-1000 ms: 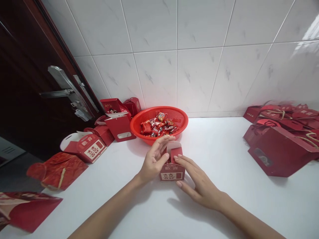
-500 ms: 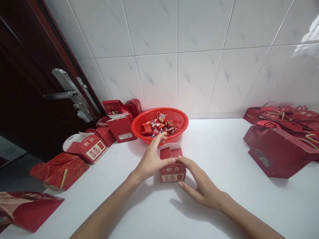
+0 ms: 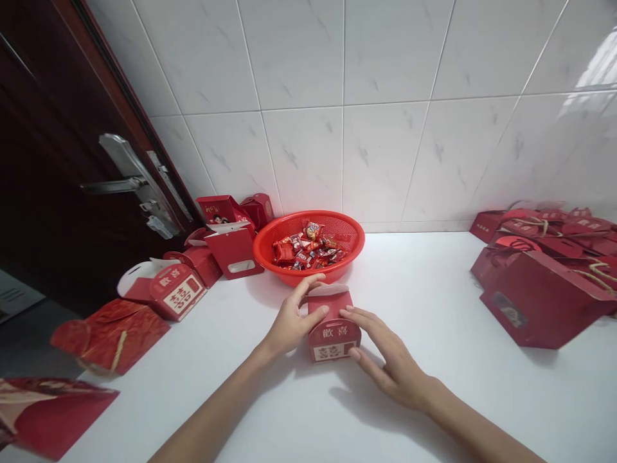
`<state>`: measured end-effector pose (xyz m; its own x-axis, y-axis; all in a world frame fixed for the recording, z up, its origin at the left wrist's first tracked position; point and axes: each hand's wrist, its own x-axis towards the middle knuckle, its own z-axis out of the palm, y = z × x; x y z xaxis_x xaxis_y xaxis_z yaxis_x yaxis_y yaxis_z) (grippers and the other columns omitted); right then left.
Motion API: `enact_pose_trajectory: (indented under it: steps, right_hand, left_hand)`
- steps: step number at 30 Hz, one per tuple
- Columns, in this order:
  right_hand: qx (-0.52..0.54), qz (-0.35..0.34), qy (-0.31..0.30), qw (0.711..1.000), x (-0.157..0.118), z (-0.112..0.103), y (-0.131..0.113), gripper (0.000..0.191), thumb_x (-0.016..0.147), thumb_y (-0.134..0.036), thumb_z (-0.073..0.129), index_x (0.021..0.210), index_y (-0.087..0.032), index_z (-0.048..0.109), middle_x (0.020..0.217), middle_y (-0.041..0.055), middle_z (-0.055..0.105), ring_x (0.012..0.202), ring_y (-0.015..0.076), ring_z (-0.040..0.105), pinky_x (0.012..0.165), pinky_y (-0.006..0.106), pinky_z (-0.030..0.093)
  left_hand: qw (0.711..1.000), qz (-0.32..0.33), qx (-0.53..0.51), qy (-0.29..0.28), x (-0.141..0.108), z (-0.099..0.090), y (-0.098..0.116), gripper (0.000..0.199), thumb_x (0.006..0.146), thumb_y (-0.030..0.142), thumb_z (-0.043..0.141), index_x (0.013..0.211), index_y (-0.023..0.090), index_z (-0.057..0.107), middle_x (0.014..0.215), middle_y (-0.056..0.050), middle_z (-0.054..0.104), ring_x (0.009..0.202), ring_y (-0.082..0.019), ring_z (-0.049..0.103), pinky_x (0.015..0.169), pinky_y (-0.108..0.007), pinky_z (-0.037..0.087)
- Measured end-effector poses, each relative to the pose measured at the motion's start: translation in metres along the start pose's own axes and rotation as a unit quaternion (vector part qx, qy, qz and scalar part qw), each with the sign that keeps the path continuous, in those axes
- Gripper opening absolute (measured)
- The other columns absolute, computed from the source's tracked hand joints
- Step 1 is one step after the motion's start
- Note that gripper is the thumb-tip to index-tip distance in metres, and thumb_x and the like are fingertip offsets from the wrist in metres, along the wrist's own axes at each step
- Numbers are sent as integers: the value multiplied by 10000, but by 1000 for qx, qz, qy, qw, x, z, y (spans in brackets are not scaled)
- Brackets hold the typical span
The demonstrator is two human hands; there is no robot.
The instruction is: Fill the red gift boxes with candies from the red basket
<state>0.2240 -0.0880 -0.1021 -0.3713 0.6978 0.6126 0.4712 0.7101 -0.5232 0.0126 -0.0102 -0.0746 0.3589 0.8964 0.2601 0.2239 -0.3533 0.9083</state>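
A small red paper gift box (image 3: 331,334) with white Chinese characters and a pale label on its front stands upright on the white table. Its inner top flaps lie folded over, while a rounded flap at the back still stands up. My left hand (image 3: 294,321) holds the box from the left, thumb on the top flap and forefinger at the back flap. On the other side, my right hand (image 3: 388,360) has fingertips on the top right edge and its thumb by the front right corner. Just behind stands a red plastic basket (image 3: 359,241) of wrapped candies (image 3: 308,247).
To the left stand several red gift boxes, among them an open one (image 3: 164,289) and a patterned one with a rope handle (image 3: 113,331). More red boxes (image 3: 544,289) are piled at the right. A tiled wall (image 3: 376,161) and a dark door (image 3: 43,161) border the table.
The box's top flaps, which stood partly open, now lie flatter. My left hand has come lower, its thumb and forefinger nearer the box. My right hand has shifted slightly.
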Motion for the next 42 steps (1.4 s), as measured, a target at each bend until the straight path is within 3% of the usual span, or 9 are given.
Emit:
enact_pose_trajectory:
  steps: [3, 6, 10, 13, 16, 20, 28, 36, 42]
  right_hand:
    - [-1, 28, 62, 998, 3, 3, -2, 403, 1005, -238, 480, 1407, -262, 456, 1309, 113, 632, 1241, 238, 596, 1004, 397, 552]
    - [-4, 58, 116, 992, 6, 4, -2, 299, 993, -256, 509, 1291, -257, 534, 1224, 104, 669, 1152, 245, 641, 949, 394, 572]
    - [-5, 129, 129, 983, 6, 5, 0, 277, 976, -333, 550, 1233, -231, 559, 1192, 108, 677, 1113, 256, 654, 926, 410, 577]
    - [4, 157, 122, 980, 7, 6, 1, 289, 985, -350, 530, 1245, -228, 554, 1189, 104, 678, 1084, 247, 661, 907, 410, 581]
    - [4, 132, 127, 983, 8, 8, 1, 259, 1005, -296, 486, 1246, -241, 561, 1208, 102, 668, 1129, 239, 643, 942, 415, 566]
    - [-55, 94, 138, 984, 7, 13, -1, 250, 1014, -239, 444, 1193, -254, 619, 1281, 121, 620, 1202, 254, 603, 951, 433, 559]
    - [-190, 31, 98, 976, 4, 20, -12, 509, 927, -452, 600, 1390, -252, 530, 1451, 191, 462, 1300, 358, 512, 974, 546, 523]
    - [-251, 92, 81, 960, 0, 15, -16, 511, 906, -385, 600, 1402, -278, 540, 1525, 197, 381, 1350, 414, 451, 969, 612, 497]
    - [-274, 94, 100, 952, -18, 10, -24, 623, 903, -400, 624, 1488, -263, 459, 1511, 190, 425, 1305, 400, 487, 939, 580, 534]
  left_hand:
    - [1000, 23, 12, -1, -4, 3, 2, 313, 872, 345, 661, 1156, 213, 677, 1218, -89, 673, 1198, -255, 604, 1065, -412, 465]
    - [999, 32, 10, -2, -8, 3, 3, 263, 912, 395, 615, 1061, 219, 742, 1144, -93, 685, 1142, -259, 621, 1027, -421, 491]
    - [999, 12, -22, -25, -13, -1, 5, 363, 956, 462, 514, 1003, 213, 774, 1209, -109, 651, 1190, -286, 595, 1043, -443, 473]
    - [999, 7, -19, -37, -16, 1, 7, 306, 916, 451, 582, 1017, 214, 748, 1224, -102, 636, 1190, -286, 590, 1027, -436, 478]
    - [999, 21, 21, -25, -19, 8, 9, 239, 823, 367, 697, 1004, 212, 686, 1187, -88, 648, 1136, -275, 608, 998, -431, 487]
    - [999, 14, 41, 14, -24, 22, 10, 178, 822, 307, 654, 972, 212, 640, 1150, -84, 652, 1098, -265, 621, 979, -434, 491]
    - [998, 10, 20, 51, -25, 34, 5, 241, 959, 387, 531, 1102, 233, 649, 1216, -92, 648, 1202, -244, 584, 1056, -424, 456]
    - [1000, 0, -7, -7, -27, 31, 5, 352, 967, 393, 520, 1245, 255, 686, 1424, -73, 581, 1379, -264, 462, 1184, -469, 336]
    - [992, 20, -50, -114, -35, 34, 5, 490, 954, 442, 550, 1420, 291, 562, 1532, -51, 485, 1449, -269, 379, 1219, -461, 287]
